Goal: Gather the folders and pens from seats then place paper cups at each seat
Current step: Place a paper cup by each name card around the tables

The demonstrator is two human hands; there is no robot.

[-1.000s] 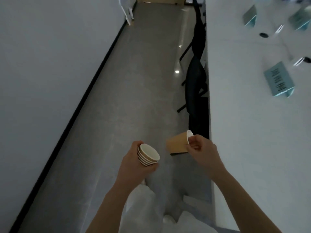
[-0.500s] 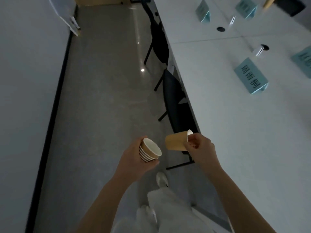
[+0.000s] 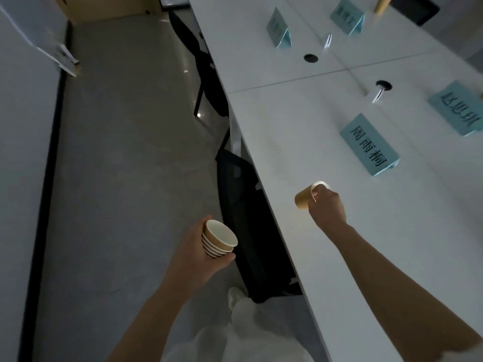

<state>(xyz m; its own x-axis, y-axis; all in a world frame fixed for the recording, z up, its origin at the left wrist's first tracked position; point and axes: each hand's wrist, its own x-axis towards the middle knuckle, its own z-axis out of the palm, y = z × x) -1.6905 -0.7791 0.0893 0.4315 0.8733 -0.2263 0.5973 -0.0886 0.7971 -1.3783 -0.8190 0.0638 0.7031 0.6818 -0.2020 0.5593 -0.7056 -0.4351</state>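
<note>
My left hand point(image 3: 197, 253) grips a nested stack of brown paper cups point(image 3: 218, 239) over the floor, left of a black chair point(image 3: 252, 226). My right hand point(image 3: 326, 208) pinches a single brown paper cup point(image 3: 304, 197) by its white rim, tilted on its side, just above the long white table point(image 3: 300, 131). A teal name card point(image 3: 369, 145) stands on the table beyond that cup. No folders or pens are visible.
More teal name cards stand further along, one at the right edge point(image 3: 458, 108) and one at the far end point(image 3: 278, 28). Round cable holes point(image 3: 311, 58) sit along the table's middle. A second black chair point(image 3: 206, 74) is tucked in ahead. A white wall runs on the left.
My right hand has carried the single cup from over the chair to above the table, near the name card. The left hand with the stack stayed roughly in place as I walked forward.
</note>
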